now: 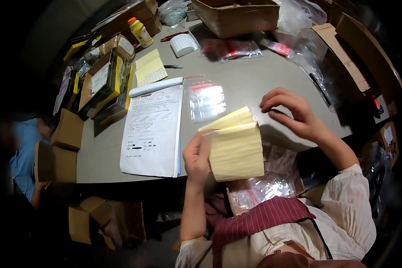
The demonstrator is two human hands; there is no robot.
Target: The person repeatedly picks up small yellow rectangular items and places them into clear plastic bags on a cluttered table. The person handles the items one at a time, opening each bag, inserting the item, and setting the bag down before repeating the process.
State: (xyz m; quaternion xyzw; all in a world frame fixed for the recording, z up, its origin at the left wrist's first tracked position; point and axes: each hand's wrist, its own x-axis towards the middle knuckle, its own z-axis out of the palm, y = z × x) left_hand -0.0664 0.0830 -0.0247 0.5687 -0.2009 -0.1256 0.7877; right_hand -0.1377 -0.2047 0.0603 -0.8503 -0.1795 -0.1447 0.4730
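My left hand (pixel 196 156) is closed on the left edge of several yellow sheets (pixel 236 154) with pale stripes, holding them in front of me over the table's near edge. The top sheet is folded or fanned at an angle to the one below. Beside the sheets' upper right corner, my right hand (pixel 292 111) hovers with curled fingers, thumb and forefinger a little apart. A blurred clear bit shows by that corner; whether my fingertips touch it I cannot tell. Just beyond the sheets lie clear zip bags (pixel 207 102) with red tops.
Left of the bags lies a handwritten pad (pixel 152 129). Behind it are a yellow dotted sheet (pixel 150 67), a pen, and a yellow bottle (pixel 140 33) with an orange cap. Cardboard boxes (pixel 236 18) line the back and sides. A box of clear bags (pixel 265 190) sits at my lap. Someone in blue (pixel 24 147) is at left.
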